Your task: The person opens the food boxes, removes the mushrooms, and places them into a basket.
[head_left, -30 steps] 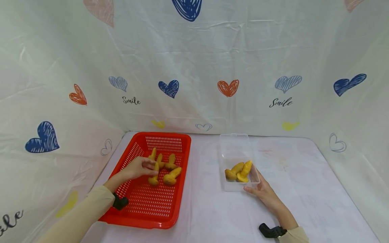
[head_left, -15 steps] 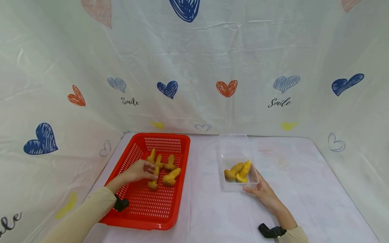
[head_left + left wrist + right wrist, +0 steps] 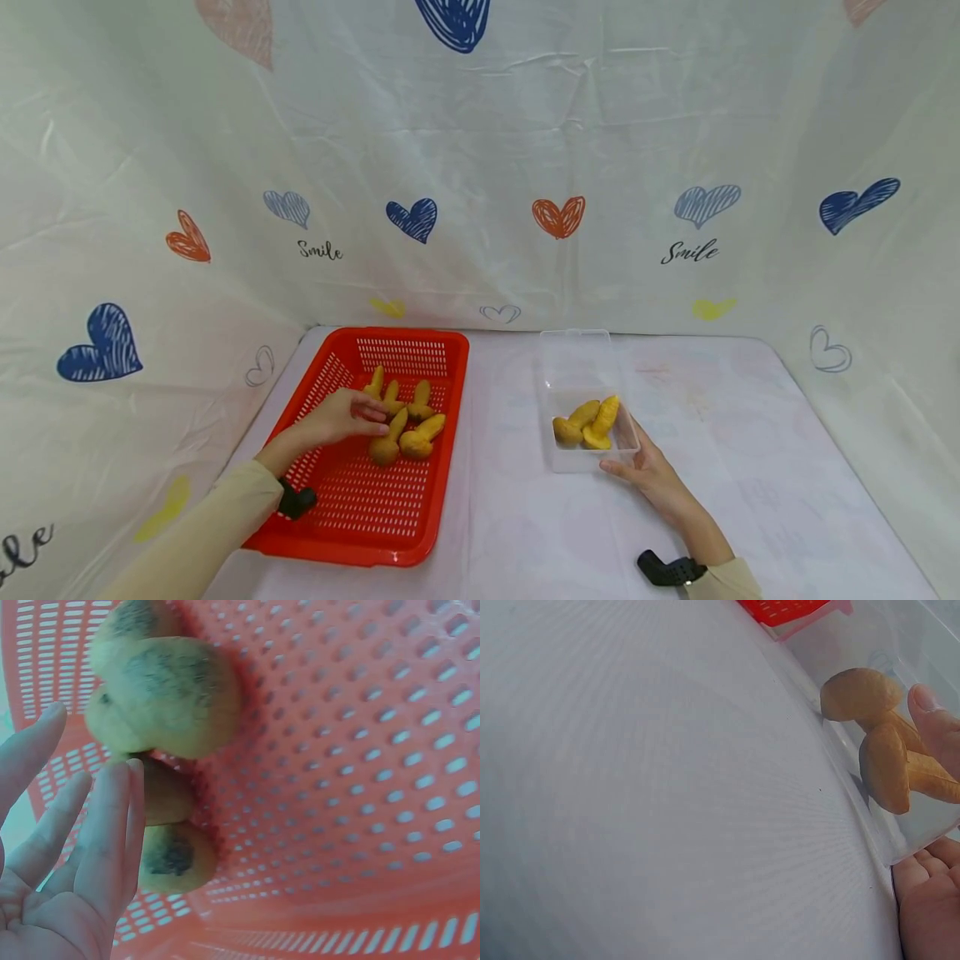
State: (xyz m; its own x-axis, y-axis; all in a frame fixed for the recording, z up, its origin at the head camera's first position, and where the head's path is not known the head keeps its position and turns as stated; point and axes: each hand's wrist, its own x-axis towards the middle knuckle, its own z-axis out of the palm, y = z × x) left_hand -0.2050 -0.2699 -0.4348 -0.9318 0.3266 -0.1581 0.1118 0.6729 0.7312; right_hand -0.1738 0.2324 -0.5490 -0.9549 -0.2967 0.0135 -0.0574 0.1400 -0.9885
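Fingers (image 3: 109, 825) of left hand (image 3: 341, 415): hanging loose, thumb apart, beside mushrooms (image 3: 385, 452) in red slotted basket (image 3: 360, 510), left; right hand (image 3: 654, 477): clasping clear plastic box (image 3: 577, 463), right.

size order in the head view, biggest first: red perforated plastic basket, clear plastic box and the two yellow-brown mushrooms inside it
1. Red perforated plastic basket
2. Clear plastic box, lid included
3. Left yellow-brown mushroom and right yellow-brown mushroom: too alike to rank
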